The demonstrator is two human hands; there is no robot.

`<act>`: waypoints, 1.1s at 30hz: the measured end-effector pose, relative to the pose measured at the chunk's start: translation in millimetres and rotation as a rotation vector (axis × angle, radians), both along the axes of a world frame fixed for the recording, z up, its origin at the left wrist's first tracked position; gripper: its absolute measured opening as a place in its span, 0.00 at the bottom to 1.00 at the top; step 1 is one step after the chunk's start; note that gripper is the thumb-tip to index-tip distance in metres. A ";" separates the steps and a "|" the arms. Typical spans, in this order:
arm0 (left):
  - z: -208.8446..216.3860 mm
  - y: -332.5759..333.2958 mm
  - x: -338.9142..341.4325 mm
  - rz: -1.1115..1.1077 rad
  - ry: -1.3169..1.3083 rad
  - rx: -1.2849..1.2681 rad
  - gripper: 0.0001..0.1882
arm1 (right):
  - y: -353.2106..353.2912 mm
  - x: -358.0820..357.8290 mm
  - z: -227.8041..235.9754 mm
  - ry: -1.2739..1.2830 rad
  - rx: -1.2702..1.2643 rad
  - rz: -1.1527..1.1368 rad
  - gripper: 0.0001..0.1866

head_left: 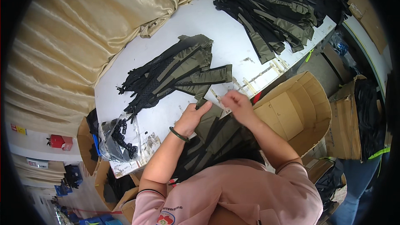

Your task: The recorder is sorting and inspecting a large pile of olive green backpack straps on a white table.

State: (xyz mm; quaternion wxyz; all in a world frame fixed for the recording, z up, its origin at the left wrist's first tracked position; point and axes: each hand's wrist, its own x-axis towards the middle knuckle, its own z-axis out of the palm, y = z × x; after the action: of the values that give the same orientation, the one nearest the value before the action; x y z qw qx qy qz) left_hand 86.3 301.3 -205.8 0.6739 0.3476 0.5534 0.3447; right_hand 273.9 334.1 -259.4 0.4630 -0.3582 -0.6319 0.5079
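While a satiny gold curtain (83, 25) hangs in folds ahead and to the left of the left fingers, a scuffed white table (187, 23) spreads in front of both hands. A heap of black and olive fabric pieces (287, 14) lies well ahead and to the right of the right fingers. Just right of those fingers stands an open brown cardboard box (318, 104). Closer to the body than the fingers is a pink short-sleeved shirt (283, 187). A smaller pile of olive fabric and black mesh (183, 66) fans out ahead of the left fingers.

The left hand (191, 120) pinches a glossy olive fabric piece (209, 121) under its thumb; flat and square-ended, the piece trails bodyward from the fingertips over dark strips. The right hand (238, 105), blurred, curls its fingers just right of the piece's end; whether they grip anything cannot be told. Smallest, bodyward of the left fingers, are dark lettering (180, 209) and a round blue-and-red badge (166, 218) on the shirt.
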 end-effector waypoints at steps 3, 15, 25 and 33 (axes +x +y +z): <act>-5.5 -2.4 -5.6 0.012 -0.040 -0.022 0.18 | -6.6 5.7 23.5 0.073 -0.237 0.163 0.12; -34.9 -78.1 -88.6 -1.151 0.557 0.113 0.31 | -33.1 90.6 2.4 -0.681 -0.446 0.331 0.14; -38.3 66.5 -126.4 -0.010 1.289 0.899 0.19 | -37.0 87.6 21.2 -1.183 -0.206 0.426 0.18; -62.0 112.6 -128.3 -0.180 1.715 0.661 0.13 | -19.7 76.5 32.2 -0.976 -0.035 0.129 0.16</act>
State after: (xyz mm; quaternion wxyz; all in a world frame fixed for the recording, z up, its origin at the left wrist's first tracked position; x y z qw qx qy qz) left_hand -42.0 413.9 -267.8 -0.0759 0.7002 0.7077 0.0559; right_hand 350.4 314.4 -227.2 0.0746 -0.5221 -0.7875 0.3190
